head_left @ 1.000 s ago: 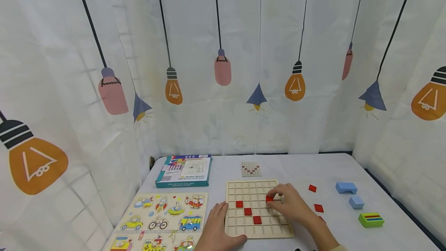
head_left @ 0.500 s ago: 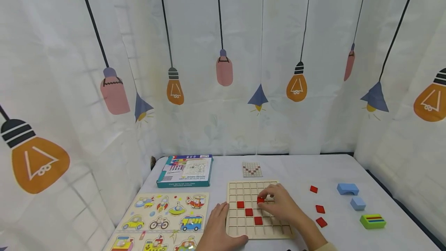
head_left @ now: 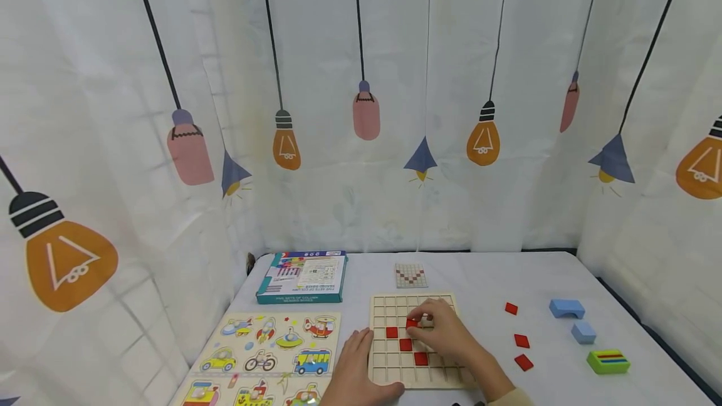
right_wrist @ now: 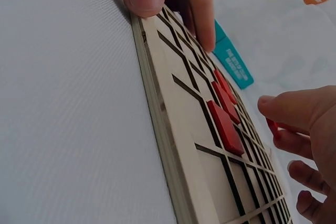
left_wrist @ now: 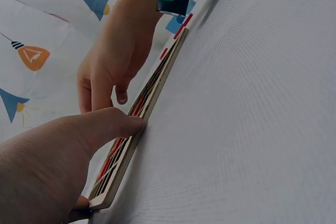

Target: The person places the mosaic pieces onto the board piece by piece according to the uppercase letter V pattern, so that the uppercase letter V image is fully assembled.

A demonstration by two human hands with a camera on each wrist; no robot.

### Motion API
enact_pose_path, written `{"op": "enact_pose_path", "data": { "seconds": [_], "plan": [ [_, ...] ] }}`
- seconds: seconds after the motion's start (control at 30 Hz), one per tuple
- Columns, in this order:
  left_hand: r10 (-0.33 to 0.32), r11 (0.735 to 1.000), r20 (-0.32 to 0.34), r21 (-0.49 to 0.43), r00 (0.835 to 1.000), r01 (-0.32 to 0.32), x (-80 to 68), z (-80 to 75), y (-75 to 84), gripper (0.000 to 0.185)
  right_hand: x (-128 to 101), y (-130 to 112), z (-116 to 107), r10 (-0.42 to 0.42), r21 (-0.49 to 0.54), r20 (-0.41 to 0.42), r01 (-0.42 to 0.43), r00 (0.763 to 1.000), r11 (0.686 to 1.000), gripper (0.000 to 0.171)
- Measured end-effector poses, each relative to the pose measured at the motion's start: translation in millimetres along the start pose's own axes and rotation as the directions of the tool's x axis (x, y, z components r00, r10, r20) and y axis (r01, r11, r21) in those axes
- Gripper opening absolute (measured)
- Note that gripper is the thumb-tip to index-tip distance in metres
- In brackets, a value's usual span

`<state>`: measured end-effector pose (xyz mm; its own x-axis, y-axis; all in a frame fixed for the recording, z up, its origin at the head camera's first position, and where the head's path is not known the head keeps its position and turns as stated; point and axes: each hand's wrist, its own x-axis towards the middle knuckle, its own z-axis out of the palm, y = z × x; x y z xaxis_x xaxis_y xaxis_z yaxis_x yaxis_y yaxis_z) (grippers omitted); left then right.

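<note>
A pale wooden grid board lies flat before me, with three red square tiles set in a diagonal row on it, among them the nearest tile. My left hand rests at the board's near left corner, fingers straight along the left side. Its thumb presses the front edge. Over the board, my right hand pinches another red tile between thumb and fingers. In the right wrist view that held tile is tilted and apart from the board, largely hidden by fingertips.
Three loose red tiles, one the farthest tile, lie right of the board. Beyond them are a blue arch block, a blue cube and a green striped block. A pattern card, teal box and picture puzzle surround the board.
My right hand has moved left across the board with the pinched red tile, uncovering the nearest loose tile. The left hand stays at the board's corner.
</note>
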<state>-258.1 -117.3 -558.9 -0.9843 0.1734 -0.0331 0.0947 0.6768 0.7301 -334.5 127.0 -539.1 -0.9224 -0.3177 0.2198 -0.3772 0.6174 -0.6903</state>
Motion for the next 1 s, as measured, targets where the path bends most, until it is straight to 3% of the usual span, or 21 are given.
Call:
{"op": "enact_pose_path", "data": {
  "seconds": [0.57, 0.8, 1.0],
  "plan": [
    [0.04, 0.999, 0.005, 0.021, 0.999, -0.04, 2.7, -1.4, -4.7, 0.122, 31.3, -17.1, 23.5, -0.094, 0.013, 0.07, 0.093, 0.993, 0.996, 0.019],
    [0.04, 0.999, 0.011, 0.024, 0.999, -0.04, 2.3, -2.8, -3.9, 0.121, 38.6, -22.1, 37.1, -0.041, 0.037, 0.086, 0.038, 0.995, 0.999, 0.018],
    [0.028, 0.999, 0.018, 0.017, 0.999, -0.028, 4.3, -2.7, -6.0, 0.122, 44.1, -24.1, 45.5, -0.054, 0.0, 0.066, 0.054, 0.996, 0.999, 0.018]
  ]
}}
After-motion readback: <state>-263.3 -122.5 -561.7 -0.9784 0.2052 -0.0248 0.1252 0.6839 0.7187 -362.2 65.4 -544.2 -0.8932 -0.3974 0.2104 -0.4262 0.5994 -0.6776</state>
